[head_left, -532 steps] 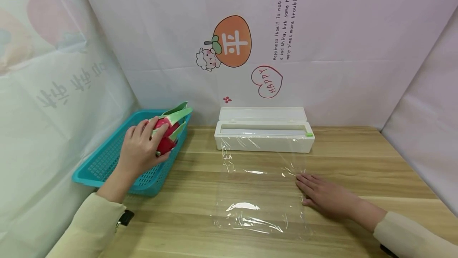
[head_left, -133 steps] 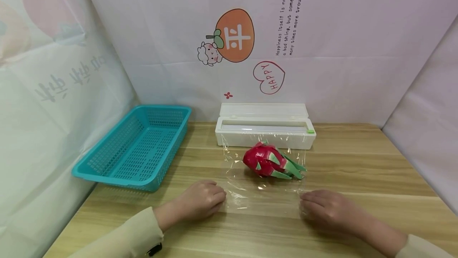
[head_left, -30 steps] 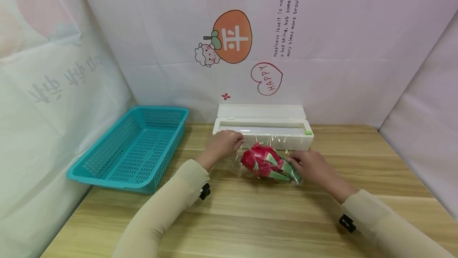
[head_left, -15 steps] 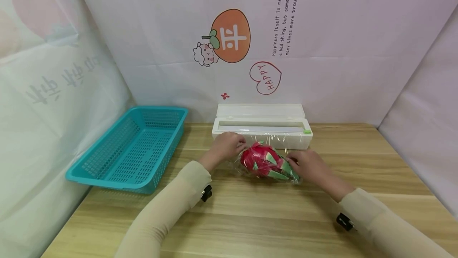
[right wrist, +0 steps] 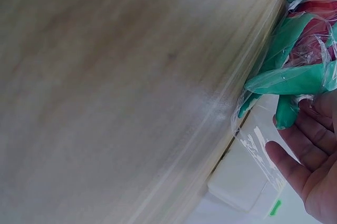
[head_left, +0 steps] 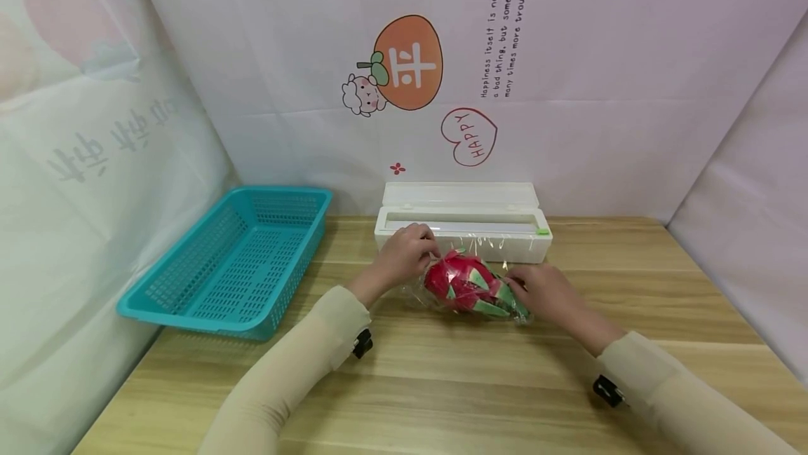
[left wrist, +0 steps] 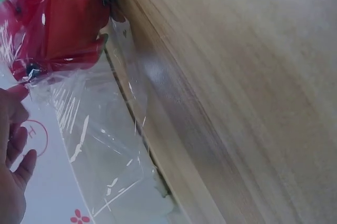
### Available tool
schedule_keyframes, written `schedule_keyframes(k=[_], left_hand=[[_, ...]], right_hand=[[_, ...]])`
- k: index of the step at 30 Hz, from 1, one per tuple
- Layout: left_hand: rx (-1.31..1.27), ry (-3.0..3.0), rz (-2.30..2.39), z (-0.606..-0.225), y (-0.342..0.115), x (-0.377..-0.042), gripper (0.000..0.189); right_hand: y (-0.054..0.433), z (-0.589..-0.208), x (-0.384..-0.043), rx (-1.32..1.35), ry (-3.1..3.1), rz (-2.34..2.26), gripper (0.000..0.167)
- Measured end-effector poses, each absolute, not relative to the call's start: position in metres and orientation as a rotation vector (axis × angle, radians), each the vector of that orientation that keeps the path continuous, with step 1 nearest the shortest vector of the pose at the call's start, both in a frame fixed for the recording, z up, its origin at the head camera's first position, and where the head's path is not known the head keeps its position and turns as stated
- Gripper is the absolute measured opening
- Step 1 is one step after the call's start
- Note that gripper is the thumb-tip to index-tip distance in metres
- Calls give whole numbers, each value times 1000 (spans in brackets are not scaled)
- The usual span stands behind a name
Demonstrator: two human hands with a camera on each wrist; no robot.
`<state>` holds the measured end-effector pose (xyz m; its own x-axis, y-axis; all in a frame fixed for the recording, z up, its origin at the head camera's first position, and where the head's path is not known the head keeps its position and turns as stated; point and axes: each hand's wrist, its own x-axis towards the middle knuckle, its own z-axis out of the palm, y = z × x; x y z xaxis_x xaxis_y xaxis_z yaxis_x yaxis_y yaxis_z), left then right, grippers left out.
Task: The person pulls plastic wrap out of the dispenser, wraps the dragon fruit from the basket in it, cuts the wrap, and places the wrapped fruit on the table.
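A red dragon fruit (head_left: 461, 283) with green leaf tips lies on the table, with clear plastic wrap (left wrist: 105, 145) drawn over it. The wrap runs back to the white dispenser box (head_left: 486, 247). My left hand (head_left: 406, 253) is at the fruit's rounded left end and pinches the wrap there; its other fingers hang loosely in the left wrist view. At the leafy right end my right hand (head_left: 543, 290) holds the wrap by the fingertips. In the right wrist view its fingertips are partly hidden behind the leaves (right wrist: 287, 81) and film.
A turquoise plastic basket (head_left: 278, 309) stands at the left of the wooden table (head_left: 467, 392). The dispenser's lid (head_left: 461, 194) is raised against the printed backdrop (head_left: 303, 146). A small green slider (head_left: 542, 231) sits at the box's right end.
Earlier the fruit came out of the basket onto the wrap, and the wrap's near edge was brought over it. In the last half second my left hand has shifted slightly up and right.
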<state>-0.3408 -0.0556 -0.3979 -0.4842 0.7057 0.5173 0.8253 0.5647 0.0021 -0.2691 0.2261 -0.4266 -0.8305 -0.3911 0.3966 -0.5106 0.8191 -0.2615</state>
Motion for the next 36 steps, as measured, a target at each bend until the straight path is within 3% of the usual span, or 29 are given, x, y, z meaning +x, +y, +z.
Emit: schedule_keyframes(k=[6,9,18,21,31,36], left_hand=[[-1389,-2294,-604,-397,-56,-328,18],[-1486,-2262,-643,-399,-56,-324,25],[-1566,-2365,-554,-400,-61,-313,93],[-1574,-2446,-512,-400,-61,-310,105],[-1530,-2482,-403,-403,-59,-306,96],[-1501,-2498,-373,-402,-58,-304,91]], right_hand=[[226,-426,-268,672,-2693,532,5],[225,-426,-268,662,-2697,536,5],[225,-427,-271,655,-2689,515,6],[225,-427,-271,649,-2678,513,7],[229,-423,-268,584,-2685,582,15],[227,-421,-267,633,-2707,616,9]])
